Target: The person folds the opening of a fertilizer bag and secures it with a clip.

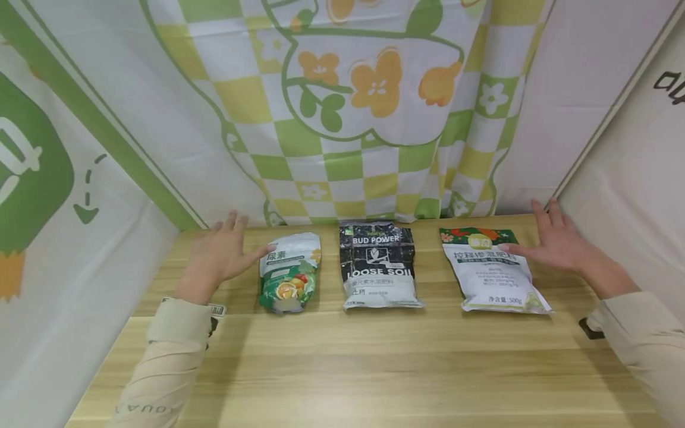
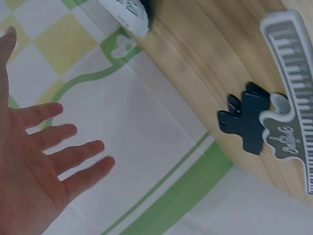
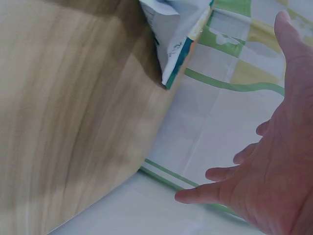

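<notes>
Three fertilizer bags lie in a row near the table's back edge: a small green and white one point(image 1: 291, 273), a black and white "BUD POWER" one point(image 1: 379, 267), and a white one with a green top point(image 1: 495, 273). My left hand point(image 1: 216, 255) is spread beside the small bag, its thumb at that bag's upper left edge; contact is unclear. At the white bag's right side, my right hand point(image 1: 562, 244) is spread too, its thumb overlapping the bag's upper edge in the head view. Neither hand grips anything.
By the left wrist lie a black clip point(image 2: 252, 120) and a piano-keyboard-patterned ruler point(image 2: 293, 78) on the wooden table point(image 1: 342, 368). A small dark object point(image 1: 591, 329) shows beside the right sleeve. Patterned cloth point(image 1: 369, 166) hangs behind, with white cloth at both sides.
</notes>
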`<action>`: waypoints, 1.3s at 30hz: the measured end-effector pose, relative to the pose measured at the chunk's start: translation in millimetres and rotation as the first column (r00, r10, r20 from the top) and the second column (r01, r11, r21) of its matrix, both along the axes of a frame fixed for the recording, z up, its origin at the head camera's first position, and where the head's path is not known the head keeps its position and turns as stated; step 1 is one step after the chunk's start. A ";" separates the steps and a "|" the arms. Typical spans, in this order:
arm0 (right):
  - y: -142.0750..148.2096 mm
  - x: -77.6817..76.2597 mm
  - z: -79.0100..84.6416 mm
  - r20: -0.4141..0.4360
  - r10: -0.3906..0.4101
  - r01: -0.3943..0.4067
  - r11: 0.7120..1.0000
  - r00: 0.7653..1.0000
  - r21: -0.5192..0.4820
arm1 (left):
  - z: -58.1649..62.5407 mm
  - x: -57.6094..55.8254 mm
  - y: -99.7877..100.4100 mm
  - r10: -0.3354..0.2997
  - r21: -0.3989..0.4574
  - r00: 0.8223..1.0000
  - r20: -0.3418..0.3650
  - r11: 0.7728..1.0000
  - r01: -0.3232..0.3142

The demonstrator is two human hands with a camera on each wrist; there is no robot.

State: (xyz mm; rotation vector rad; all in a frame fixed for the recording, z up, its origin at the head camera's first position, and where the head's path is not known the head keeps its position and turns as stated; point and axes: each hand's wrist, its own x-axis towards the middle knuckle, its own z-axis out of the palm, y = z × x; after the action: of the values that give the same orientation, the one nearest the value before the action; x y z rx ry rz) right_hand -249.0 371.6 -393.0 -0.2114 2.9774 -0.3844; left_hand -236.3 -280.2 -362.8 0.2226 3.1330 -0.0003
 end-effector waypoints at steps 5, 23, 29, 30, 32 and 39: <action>4.3 -2.3 5.8 -0.024 0.014 -0.015 1.000 1.000 -0.021 | 5.3 -1.5 14.5 -0.048 -0.012 0.998 -0.049 0.999 0.048; -3.4 11.3 18.8 0.015 0.002 0.000 0.992 1.000 -0.125 | 2.0 -0.9 79.6 -0.233 0.350 0.965 -0.119 0.900 0.260; -6.7 17.7 15.6 0.001 0.002 -0.002 0.992 1.000 -0.127 | 3.5 -0.6 103.6 -0.246 0.413 0.967 -0.064 0.876 0.250; -6.9 18.4 15.0 -0.002 0.002 -0.003 0.991 1.000 -0.132 | 3.2 -0.6 107.8 -0.246 0.424 0.968 -0.054 0.872 0.245; -7.0 20.1 13.9 0.002 -0.003 0.003 0.989 1.000 -0.146 | 1.8 -1.1 116.1 -0.249 0.446 0.967 -0.045 0.862 0.243; -2.2 28.4 8.3 0.037 -0.056 0.062 0.982 0.998 -0.178 | -7.6 -2.1 145.7 -0.299 0.509 0.953 -0.047 0.814 0.280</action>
State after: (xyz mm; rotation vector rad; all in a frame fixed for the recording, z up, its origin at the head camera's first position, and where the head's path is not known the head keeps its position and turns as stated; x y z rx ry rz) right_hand -220.6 369.3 -384.7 -0.1338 2.9231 -0.6569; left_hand -238.4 -134.5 -370.3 0.6889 2.9521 0.8337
